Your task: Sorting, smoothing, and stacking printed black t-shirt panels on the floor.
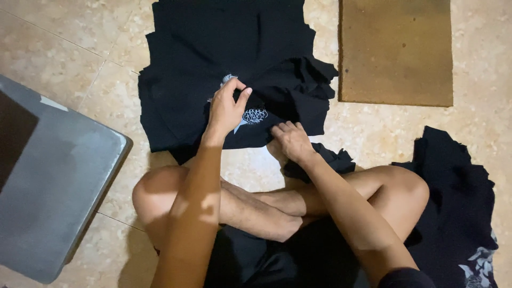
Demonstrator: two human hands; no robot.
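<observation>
I see stack of black cut fabric pieces (213,69) on tiled floor | left hand (225,109) pinches pale printed label (228,80) atop stack | right hand (292,140) presses stack's near edge, fingers flat, gripping nothing | brown mat (396,50) beside stack

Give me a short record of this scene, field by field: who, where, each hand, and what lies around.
Person: sits cross-legged on a beige tiled floor
Left hand: pinches a small light label on the stack of black cloth pieces
Right hand: rests on the near edge of the same stack
Print: white design on the black cloth between the hands
Right side: second pile of black cloth
Top right: brown mat
Left side: grey box-like object
</observation>
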